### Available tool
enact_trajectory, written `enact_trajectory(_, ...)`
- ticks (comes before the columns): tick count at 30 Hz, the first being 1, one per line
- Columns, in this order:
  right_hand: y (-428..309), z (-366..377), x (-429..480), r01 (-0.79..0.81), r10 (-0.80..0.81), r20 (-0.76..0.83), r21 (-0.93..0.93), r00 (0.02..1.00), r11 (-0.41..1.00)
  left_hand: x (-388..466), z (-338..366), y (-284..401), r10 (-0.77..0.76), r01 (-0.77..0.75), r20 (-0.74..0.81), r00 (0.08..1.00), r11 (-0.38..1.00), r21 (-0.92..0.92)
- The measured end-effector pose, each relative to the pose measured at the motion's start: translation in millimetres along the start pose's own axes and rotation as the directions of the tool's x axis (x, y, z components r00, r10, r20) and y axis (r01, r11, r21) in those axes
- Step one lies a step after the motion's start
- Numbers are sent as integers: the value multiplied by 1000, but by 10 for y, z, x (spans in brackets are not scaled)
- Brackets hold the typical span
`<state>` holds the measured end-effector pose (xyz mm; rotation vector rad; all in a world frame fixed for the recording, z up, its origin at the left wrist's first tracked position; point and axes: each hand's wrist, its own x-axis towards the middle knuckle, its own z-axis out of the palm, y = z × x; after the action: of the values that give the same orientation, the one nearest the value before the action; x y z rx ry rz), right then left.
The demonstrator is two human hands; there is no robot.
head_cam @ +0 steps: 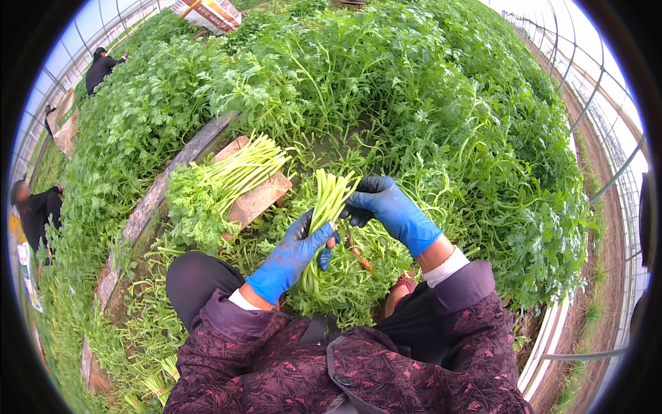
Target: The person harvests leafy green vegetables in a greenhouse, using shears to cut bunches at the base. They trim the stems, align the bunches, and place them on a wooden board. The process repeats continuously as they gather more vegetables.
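My left hand (297,256), in a blue rubber glove with dark, soiled fingers, is closed around a bunch of pale green leafy-green stems (331,199). The cut ends point up and away from me; its leaves hang below the hand. A bare fingertip shows through the left glove. My right hand (385,209), gloved alike, has its curled fingers at the bunch's upper right edge, against the outer stems. Ahead to the left, a larger pile of cut stems (253,165) lies across a small wooden stand (261,199), its leaves spilling over the near left side.
Dense feathery-leaved greens (414,88) grow ahead and right. A weathered plank (181,155) edges the bed at left. Below my hands lies a slender orange-red object (362,259). Banded bunches (158,385) lie at lower left. Co-workers (101,70) crouch at far left. A printed sack (212,15) stands ahead.
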<state>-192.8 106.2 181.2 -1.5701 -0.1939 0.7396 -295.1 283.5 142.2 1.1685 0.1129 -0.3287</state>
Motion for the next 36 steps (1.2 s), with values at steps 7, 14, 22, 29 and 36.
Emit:
enact_trajectory(7, 39, -14, -26, 336, -426, -364, -286, 828, 898, 4, -9, 3, -21, 11, -74, 997, 991, -135)
enact_trajectory(14, 128, 305, -141, 397, -412, -225, -109, 883, 911, 15, 33, -23, -1, -14, -110, 994, 990, -137)
enact_trajectory(22, 59, 321, -168, 516, -569, -101, -313, 816, 797, 9, 27, -13, -14, 2, -79, 997, 987, -162)
enact_trajectory(29, 113, 417, -73, 360, -459, -29, -575, 888, 734, 16, 41, -93, -47, 38, -107, 993, 995, -90)
enact_trajectory(36, -6, 355, -46, 210, -217, -12, -206, 976, 956, -35, -22, -23, -34, 34, 2, 999, 994, -102)
